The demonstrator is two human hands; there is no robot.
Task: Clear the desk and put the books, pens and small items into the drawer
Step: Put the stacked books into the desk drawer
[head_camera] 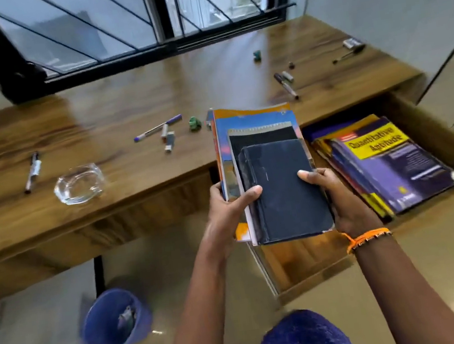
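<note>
- Head view: left hand (230,209) and right hand (339,199) each grip a side of a stack of books (266,166), thumbs on top of the dark top book (284,189).
- Stack held over the left part of the open drawer (309,274); its long axis runs away from the person, far end over the desk (95,123) edge.
- Key relation — bare drawer floor lies directly below; books already inside (389,165) fill the right part, just beside the right hand. Judged: lower straight down.
- Left on desk: pens (157,128), glass dish (78,183), small bits.
</note>
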